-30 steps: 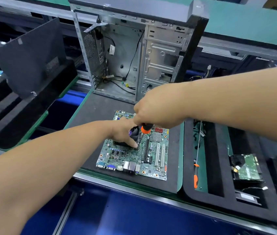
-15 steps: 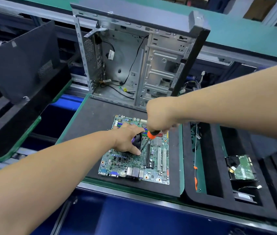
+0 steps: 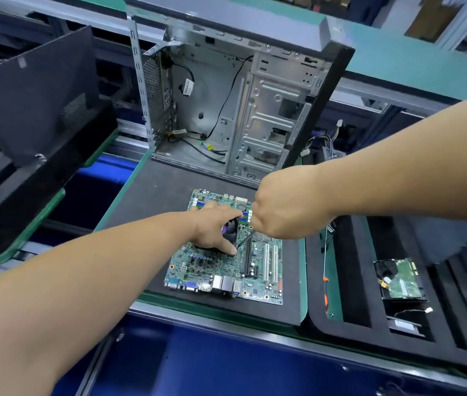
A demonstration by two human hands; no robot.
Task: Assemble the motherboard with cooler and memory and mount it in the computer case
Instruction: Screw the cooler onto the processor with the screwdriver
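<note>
A green motherboard [image 3: 220, 267] lies flat on a dark mat [image 3: 152, 195]. My left hand [image 3: 215, 227] rests on the black cooler [image 3: 230, 232] with its purple fan label, fingers spread over it and one fingertip down on the board. My right hand [image 3: 286, 207] grips a screwdriver whose dark shaft [image 3: 245, 238] slants down to the cooler's right corner; the handle is hidden in my fist. Behind the mat stands the open computer case [image 3: 226, 104], empty but for loose cables.
A black side panel [image 3: 37, 95] leans in a foam tray at the left. At the right, a black foam tray [image 3: 369, 324] holds a hard drive [image 3: 401, 281] and a second orange-handled screwdriver [image 3: 325, 287]. A blue conveyor bed [image 3: 198, 364] runs along the front.
My right fist has come lower over the screwdriver, so its orange handle no longer shows. The left hand stays on the cooler. The camera has shifted, and the board looks lower in view.
</note>
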